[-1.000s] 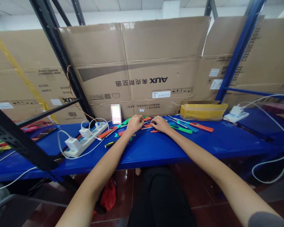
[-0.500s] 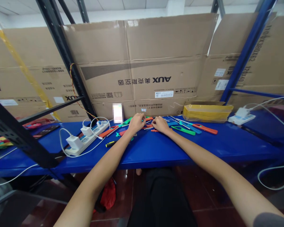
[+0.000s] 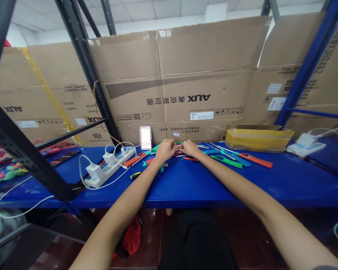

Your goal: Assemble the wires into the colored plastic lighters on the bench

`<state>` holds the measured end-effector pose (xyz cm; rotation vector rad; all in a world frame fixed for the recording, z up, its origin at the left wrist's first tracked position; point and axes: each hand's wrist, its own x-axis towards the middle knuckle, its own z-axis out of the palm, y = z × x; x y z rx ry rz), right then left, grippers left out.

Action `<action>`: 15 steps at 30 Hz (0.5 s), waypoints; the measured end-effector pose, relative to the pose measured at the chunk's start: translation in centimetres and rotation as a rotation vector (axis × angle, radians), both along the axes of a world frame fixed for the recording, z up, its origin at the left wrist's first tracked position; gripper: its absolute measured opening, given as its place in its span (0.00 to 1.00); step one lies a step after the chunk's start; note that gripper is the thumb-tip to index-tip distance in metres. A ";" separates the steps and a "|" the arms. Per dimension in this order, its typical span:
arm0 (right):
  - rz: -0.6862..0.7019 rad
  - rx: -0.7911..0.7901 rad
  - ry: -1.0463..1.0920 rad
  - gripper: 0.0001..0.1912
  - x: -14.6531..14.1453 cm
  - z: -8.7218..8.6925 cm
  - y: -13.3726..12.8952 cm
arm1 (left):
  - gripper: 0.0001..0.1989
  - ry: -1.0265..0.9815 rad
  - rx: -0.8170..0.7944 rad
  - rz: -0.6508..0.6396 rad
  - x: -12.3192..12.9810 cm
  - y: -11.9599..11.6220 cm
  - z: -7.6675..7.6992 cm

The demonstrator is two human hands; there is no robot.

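My left hand (image 3: 166,150) and my right hand (image 3: 189,148) are close together over a pile at the back of the blue table. The fingers of both are bent and closed at the tips; what they pinch is too small and hidden to make out. An orange long-necked lighter (image 3: 134,160) lies left of my left hand. To the right of my right hand lie a green lighter (image 3: 228,161), a blue lighter (image 3: 242,161) and an orange lighter (image 3: 256,160), with thin metal rods around them. A yellow-and-black handle (image 3: 135,175) rests near my left forearm.
A white power strip (image 3: 101,179) with plugs and cables stands at the left, by a dark shelf post (image 3: 86,75). A lit phone (image 3: 145,138) leans against the cardboard (image 3: 180,56). At the right are a yellow-taped box (image 3: 259,140) and another white power strip (image 3: 305,149).
The camera view has turned slightly left, so everything appears further right. My two hands have drawn a little closer together. The lighters on the table lie as before.
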<state>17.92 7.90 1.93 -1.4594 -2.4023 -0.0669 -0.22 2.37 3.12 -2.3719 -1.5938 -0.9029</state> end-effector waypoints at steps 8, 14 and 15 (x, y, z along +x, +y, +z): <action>0.095 -0.009 0.226 0.10 1.7 0.3 0.9 | 0.05 -0.171 -0.064 0.034 -0.5 0.4 -0.4; 0.160 -0.067 0.659 0.09 4.2 0.4 0.8 | 0.05 -0.259 -0.092 -0.005 -0.2 0.7 -1.2; 0.157 -0.074 0.698 0.09 4.3 0.3 0.9 | 0.05 -0.255 -0.091 0.006 -0.2 0.8 -1.3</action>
